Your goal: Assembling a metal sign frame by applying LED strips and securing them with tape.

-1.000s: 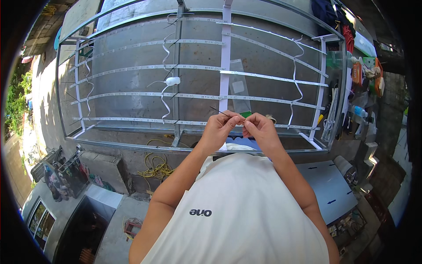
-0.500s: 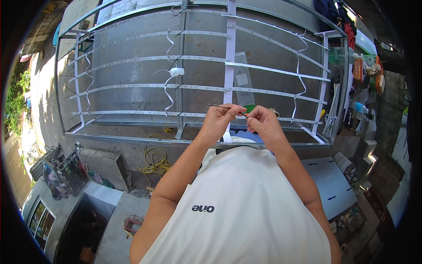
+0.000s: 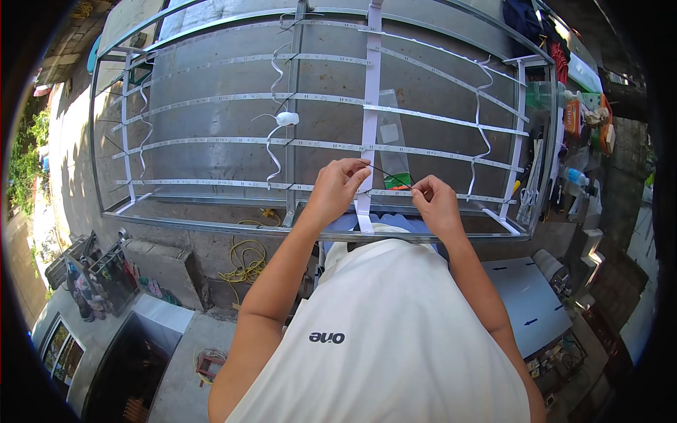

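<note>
A thin black cable tie (image 3: 388, 174) is stretched between my hands, over the near side of a metal frame. The fingers of my left hand (image 3: 334, 192) pinch one end, beside the white central crossbar (image 3: 369, 84). My right hand (image 3: 437, 206) pinches the other end, near the closest LED strip (image 3: 247, 183). Several such strips run left to right across the frame, joined by wavy white wires (image 3: 273, 151). Beneath the cable tie is a clear plastic packet (image 3: 390, 116) with a green lower end.
The frame's galvanized near rail (image 3: 268, 230) runs just in front of my body. A white connector piece (image 3: 287, 119) hangs on a wire left of centre. Yellow cord (image 3: 247, 264) lies coiled on the ground at left. Bottles and packages (image 3: 578, 173) crowd the right side.
My hands have moved apart, the left one leftward and the right one rightward. The cable tie now spans the gap between them, and the packet's green end shows more fully.
</note>
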Demonstrator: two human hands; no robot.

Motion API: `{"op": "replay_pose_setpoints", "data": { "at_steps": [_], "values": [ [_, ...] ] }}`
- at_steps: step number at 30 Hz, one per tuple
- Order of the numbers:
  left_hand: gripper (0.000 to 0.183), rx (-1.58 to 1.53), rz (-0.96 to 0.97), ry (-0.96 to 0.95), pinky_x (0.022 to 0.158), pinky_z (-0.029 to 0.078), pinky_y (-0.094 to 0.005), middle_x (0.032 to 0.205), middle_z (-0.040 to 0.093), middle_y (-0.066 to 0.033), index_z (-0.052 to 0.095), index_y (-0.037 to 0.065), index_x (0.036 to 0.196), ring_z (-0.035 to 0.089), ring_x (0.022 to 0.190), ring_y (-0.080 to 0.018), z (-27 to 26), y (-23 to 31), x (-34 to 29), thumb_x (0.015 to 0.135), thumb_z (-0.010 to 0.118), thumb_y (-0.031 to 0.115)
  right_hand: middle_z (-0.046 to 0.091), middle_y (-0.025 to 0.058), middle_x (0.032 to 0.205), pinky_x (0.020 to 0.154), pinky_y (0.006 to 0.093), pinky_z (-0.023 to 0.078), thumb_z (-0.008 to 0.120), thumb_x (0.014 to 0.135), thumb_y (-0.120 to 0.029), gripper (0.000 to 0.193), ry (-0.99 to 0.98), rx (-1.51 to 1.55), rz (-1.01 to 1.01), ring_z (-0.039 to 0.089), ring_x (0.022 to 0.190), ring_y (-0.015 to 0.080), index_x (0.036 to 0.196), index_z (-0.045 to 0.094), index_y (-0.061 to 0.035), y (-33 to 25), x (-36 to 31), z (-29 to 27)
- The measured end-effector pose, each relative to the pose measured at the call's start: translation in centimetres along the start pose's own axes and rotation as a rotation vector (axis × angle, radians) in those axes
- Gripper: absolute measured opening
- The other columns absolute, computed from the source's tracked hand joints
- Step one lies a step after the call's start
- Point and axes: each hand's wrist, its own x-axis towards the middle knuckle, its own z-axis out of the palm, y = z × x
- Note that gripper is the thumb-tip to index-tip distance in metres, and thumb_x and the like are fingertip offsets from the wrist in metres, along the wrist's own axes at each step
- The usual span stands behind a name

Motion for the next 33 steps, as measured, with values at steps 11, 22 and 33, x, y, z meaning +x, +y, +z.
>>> {"op": "replay_pose_setpoints", "data": {
  "at_steps": [11,22,33],
  "values": [
    [0.025,0.642,0.265,0.150,0.091,0.050,-0.0494,0.105,0.075,-0.0171,0.071,0.004,0.120,0.065,0.101,-0.0401,-2.4,-4.1,9.2,0.102,0.057,0.014,0.073,0.0160,0.084,0.077,0.0431,0.055,0.070,0.086,-0.013,0.014,0.185,-0.394,0.043,0.072,0.081,0.0322,0.085,0.074,-0.0002,6.1,2.8,-0.5],
    [0.040,0.929,-0.015,-0.336,0.101,0.048,-0.0539,0.116,0.076,-0.0136,0.066,0.015,0.135,0.067,0.117,-0.0363,-2.0,-5.8,14.1,0.096,0.056,0.014,0.078,0.0147,0.091,0.080,0.0391,0.058,0.077,0.087,-0.015,0.017,0.068,-0.122,0.073,0.076,0.083,0.0261,0.097,0.079,-0.0015,7.8,9.2,5.1],
    [0.021,0.638,-0.084,-0.291,0.086,0.057,-0.0412,0.098,0.079,-0.0122,0.082,0.007,0.102,0.075,0.093,-0.0289,-2.4,-6.8,16.1,0.083,0.075,0.015,0.075,0.0054,0.083,0.065,0.0298,0.053,0.079,0.089,-0.013,0.016,-0.008,0.238,0.181,0.065,0.069,0.0118,0.101,0.080,-0.0011,8.2,11.2,7.6]
  ]
}}
